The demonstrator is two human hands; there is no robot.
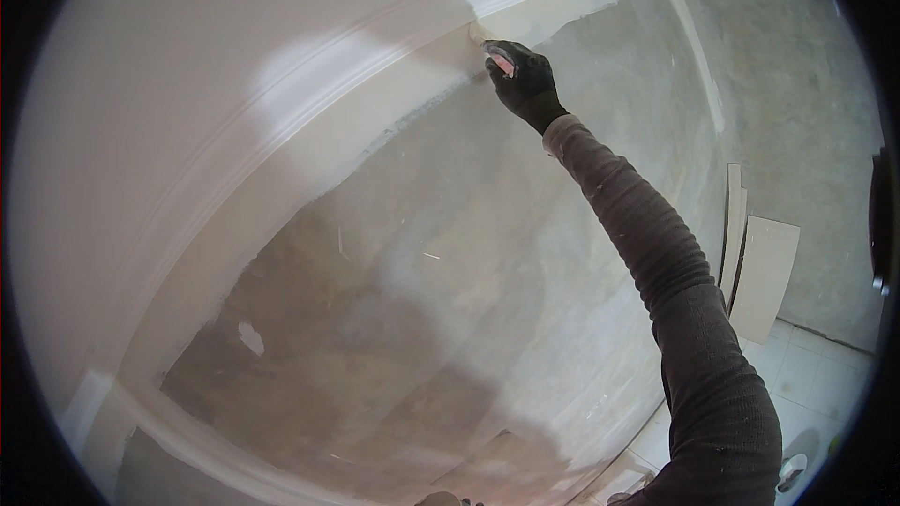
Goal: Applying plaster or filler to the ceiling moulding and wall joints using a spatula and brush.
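Note:
My right hand (525,80), in a dark glove, reaches far up toward the white moulding (347,75) along the top of the wall. Its fingers are closed round a small hand tool (479,35) with a pale end; a pinkish-red patch shows between the fingers. That pale end meets the light band just below the moulding, or lies very close to it. Whether it is a brush or a blade I cannot make out. My left hand does not show clearly; only a small brownish shape with dark bits (445,500) peeps in at the bottom edge.
Below the light band spreads a grey, patchy wall (422,253) with a ragged upper border. A pale vertical strip (694,47) marks the corner at right. Beige boards (766,272) lean there above a white tiled floor (806,370). A dark object (879,220) sits at the right rim.

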